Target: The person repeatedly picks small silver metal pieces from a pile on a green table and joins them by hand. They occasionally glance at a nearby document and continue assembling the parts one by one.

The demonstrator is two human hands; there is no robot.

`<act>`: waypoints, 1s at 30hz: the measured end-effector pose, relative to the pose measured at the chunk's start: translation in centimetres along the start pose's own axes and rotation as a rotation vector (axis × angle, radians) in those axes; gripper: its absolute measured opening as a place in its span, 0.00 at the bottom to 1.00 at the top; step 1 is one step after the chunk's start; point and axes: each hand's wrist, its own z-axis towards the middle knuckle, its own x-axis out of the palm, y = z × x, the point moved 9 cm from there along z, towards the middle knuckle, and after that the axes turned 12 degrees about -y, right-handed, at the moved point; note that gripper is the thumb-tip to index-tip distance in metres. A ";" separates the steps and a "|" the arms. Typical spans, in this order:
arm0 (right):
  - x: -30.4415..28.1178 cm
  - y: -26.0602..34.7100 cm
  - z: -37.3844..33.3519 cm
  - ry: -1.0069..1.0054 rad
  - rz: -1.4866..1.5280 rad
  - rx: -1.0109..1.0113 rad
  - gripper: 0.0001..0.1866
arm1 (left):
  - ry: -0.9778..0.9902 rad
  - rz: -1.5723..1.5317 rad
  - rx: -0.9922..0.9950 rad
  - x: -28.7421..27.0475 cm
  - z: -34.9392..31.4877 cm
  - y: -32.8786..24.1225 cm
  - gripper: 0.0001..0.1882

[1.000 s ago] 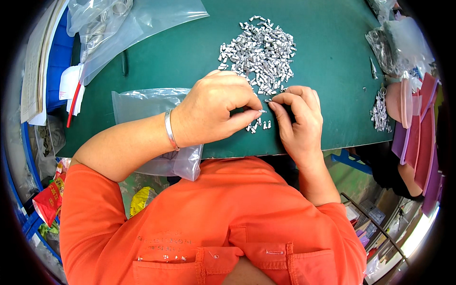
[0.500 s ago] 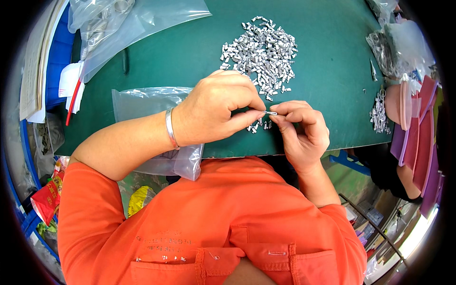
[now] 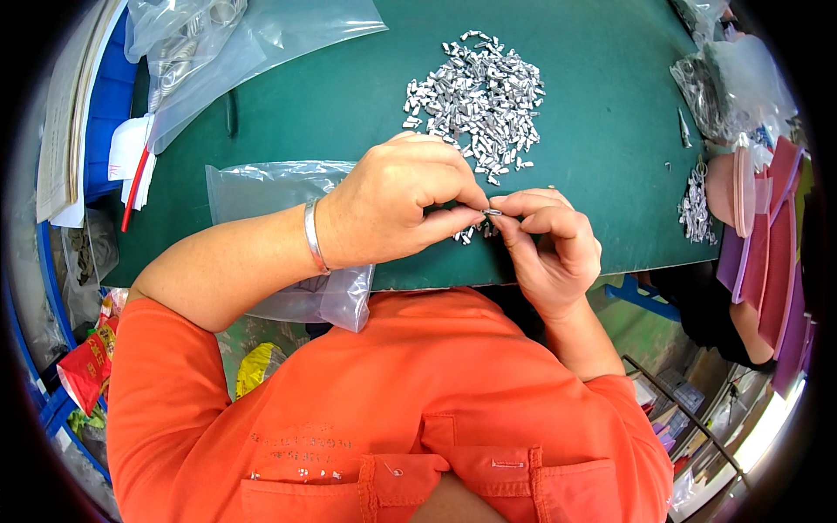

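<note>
Metal piece (image 3: 493,212), frame centre, sits pinched, thumb and finger closed, in left hand (image 3: 405,192) and right hand (image 3: 558,244). Handling looks unfinished: large pile (image 3: 484,100) (upper centre) is left; small cluster (image 3: 467,236), just below, possibly done.

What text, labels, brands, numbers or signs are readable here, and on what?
No wording transcribed; locations only:
Orange shirt: faded, broken print at chest, too worn to read.
Red packet, left: pale characters, small and skewed.
White paper slip: red marks, too small to read.
Paper sheets, far left: too oblique to read.
Small metal piece in the hands, metal pile: no legible marking.
</note>
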 end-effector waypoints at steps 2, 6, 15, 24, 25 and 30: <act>0.1 0.2 0.0 0.002 -0.016 -0.029 0.16 | 0.002 -0.003 -0.001 0.0 0.0 0.1 0.08; 0.3 0.7 0.0 0.033 -0.037 -0.080 0.16 | 0.007 -0.013 -0.013 0.0 0.0 -0.1 0.08; -0.1 -0.5 1.2 0.107 -0.432 -0.056 0.08 | 0.021 0.110 -0.042 -1.8 -1.1 0.1 0.06; 1.5 -1.3 1.0 0.177 -0.537 -0.083 0.08 | 0.109 0.285 0.034 -1.5 -2.0 0.0 0.07; 1.5 -1.2 1.0 0.182 -0.551 -0.092 0.08 | 0.115 0.288 0.035 -1.4 -2.0 0.1 0.07; 0.7 -1.2 0.9 0.127 -0.445 -0.016 0.07 | 0.137 0.288 0.027 -1.5 -1.9 0.1 0.07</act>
